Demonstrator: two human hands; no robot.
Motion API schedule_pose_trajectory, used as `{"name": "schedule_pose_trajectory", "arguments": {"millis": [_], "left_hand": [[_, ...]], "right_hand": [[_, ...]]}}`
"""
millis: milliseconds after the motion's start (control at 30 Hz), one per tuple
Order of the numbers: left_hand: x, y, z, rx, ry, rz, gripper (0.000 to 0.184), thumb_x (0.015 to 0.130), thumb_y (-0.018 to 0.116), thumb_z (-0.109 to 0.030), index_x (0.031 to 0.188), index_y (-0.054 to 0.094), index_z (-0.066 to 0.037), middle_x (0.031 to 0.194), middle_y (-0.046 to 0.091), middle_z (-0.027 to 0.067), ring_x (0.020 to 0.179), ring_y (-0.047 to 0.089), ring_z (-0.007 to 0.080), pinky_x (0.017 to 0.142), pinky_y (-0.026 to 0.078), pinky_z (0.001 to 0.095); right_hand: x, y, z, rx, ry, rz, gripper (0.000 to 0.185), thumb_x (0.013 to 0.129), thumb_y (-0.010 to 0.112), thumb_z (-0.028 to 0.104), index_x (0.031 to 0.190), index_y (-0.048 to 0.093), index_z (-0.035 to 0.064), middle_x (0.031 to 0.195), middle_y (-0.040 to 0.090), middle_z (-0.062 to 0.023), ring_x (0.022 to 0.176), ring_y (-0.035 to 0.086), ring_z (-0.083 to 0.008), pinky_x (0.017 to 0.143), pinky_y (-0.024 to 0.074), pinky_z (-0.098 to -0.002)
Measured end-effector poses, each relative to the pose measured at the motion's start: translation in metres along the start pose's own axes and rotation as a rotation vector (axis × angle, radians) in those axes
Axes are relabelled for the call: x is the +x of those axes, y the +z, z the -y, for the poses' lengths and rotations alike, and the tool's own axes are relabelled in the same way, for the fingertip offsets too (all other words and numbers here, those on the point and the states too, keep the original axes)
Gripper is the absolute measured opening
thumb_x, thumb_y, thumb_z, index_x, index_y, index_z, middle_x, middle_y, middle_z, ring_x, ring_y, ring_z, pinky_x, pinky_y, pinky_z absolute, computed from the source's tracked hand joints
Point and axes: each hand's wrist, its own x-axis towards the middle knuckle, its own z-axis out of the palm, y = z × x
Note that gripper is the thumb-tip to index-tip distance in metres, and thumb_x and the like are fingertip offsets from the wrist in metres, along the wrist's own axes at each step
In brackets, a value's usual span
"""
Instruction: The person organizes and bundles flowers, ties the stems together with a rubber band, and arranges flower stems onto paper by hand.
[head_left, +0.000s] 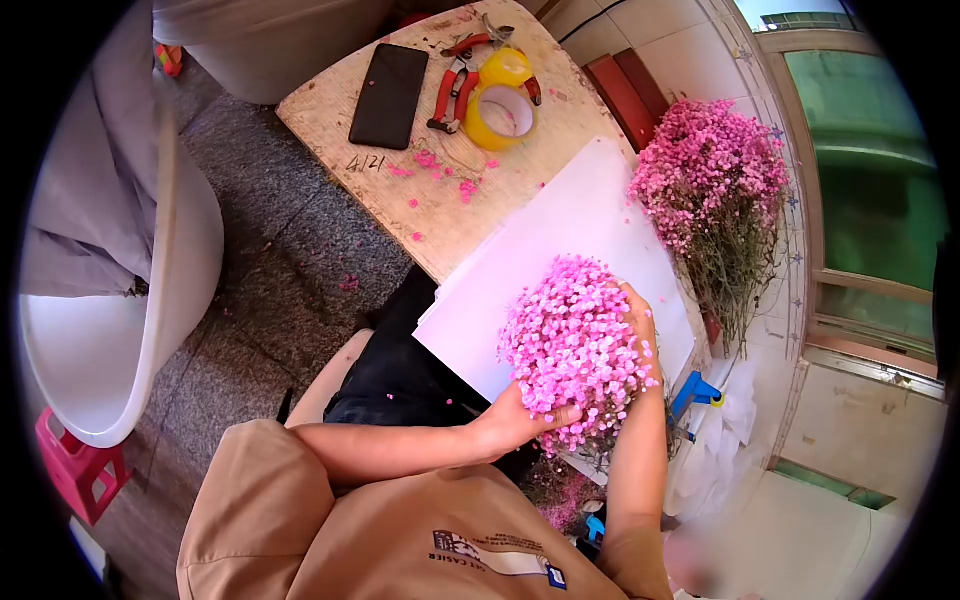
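One bunch of small pink flowers (575, 345) sits between both bare hands, blossoms up, above the near part of a white paper sheet (545, 235). The left hand (508, 422) has hold of its near side — thumb laid over the lower blossoms, the other fingers mostly hidden beneath. The right hand (640, 318) is bent round its right side, its fingers partly closed on the bunch (the flowers cover most of their tips).

The paper lies across the end of a worn wooden counter (322, 108). Loose pink petals (428, 160) dot the wood, near a dark phone (388, 97), red-handled pliers (464, 98) and a yellow tape roll (480, 122). Beyond the paper's right edge stands a larger pink bunch (710, 175), stems down; nearer the person, right of the paper, is a blue-headed tool (692, 392).
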Motion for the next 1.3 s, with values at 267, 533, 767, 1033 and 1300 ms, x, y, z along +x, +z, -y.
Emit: {"name": "schedule_pose_trajectory", "arguments": {"millis": [267, 533, 767, 1033, 1300], "left_hand": [[0.005, 0.003, -0.001, -0.014, -0.001, 0.097, 0.076, 0.084, 0.086, -0.019, 0.147, 0.045, -0.005, 0.138, 0.060, 0.0069, 0.128, 0.053, 0.0182, 0.108, 0.046, 0.0379], [0.144, 0.022, -0.095, 0.711, 0.117, 0.813, 0.078, 0.085, 0.082, -0.024, 0.149, 0.044, -0.002, 0.151, 0.051, 0.0158, 0.139, 0.047, 0.0254, 0.120, 0.033, 0.0394], [0.238, -0.016, -0.121, 2.109, 0.493, 0.725, 0.069, 0.078, 0.075, -0.018, 0.142, 0.052, -0.009, 0.139, 0.058, 0.0201, 0.126, 0.054, 0.0414, 0.107, 0.044, 0.0499], [0.154, -0.062, -0.126, 1.486, 0.717, 0.175, 0.054, 0.079, 0.060, 0.002, 0.133, 0.059, -0.004, 0.126, 0.065, 0.0218, 0.118, 0.062, 0.0383, 0.101, 0.049, 0.0450], [-0.035, -0.036, -0.125, 1.058, -0.217, 0.791, 0.031, 0.092, 0.073, -0.013, 0.122, 0.071, -0.005, 0.112, 0.074, 0.0122, 0.102, 0.070, 0.0214, 0.089, 0.056, 0.0336]], "right_hand": [[-0.046, -0.023, 0.038, -0.091, -0.080, -0.182, 0.046, 0.102, 0.052, 0.022, 0.138, 0.055, -0.0060, 0.125, 0.068, -0.0137, 0.114, 0.063, -0.0207, 0.101, 0.0456, -0.0314], [-0.168, -0.024, 0.097, -0.764, -0.546, -0.895, 0.067, 0.104, 0.047, 0.048, 0.147, 0.045, -0.0035, 0.132, 0.056, -0.0244, 0.122, 0.053, -0.0367, 0.106, 0.0366, -0.0472], [-0.180, 0.080, 0.044, -0.861, -0.461, -0.474, 0.092, 0.091, 0.070, 0.045, 0.157, 0.026, -0.0034, 0.152, 0.037, -0.0300, 0.142, 0.035, -0.0446, 0.116, 0.0265, -0.0556], [-0.199, 0.088, 0.045, -0.641, -0.517, -0.105, 0.082, 0.083, 0.082, 0.031, 0.148, 0.045, -0.0002, 0.152, 0.044, -0.0230, 0.144, 0.038, -0.0390, 0.117, 0.0316, -0.0499], [-0.212, -0.091, 0.018, -0.321, -0.336, -0.679, 0.077, 0.078, 0.085, 0.024, 0.142, 0.052, -0.0046, 0.139, 0.061, -0.0202, 0.134, 0.054, -0.0301, 0.116, 0.0358, -0.0391]]}}
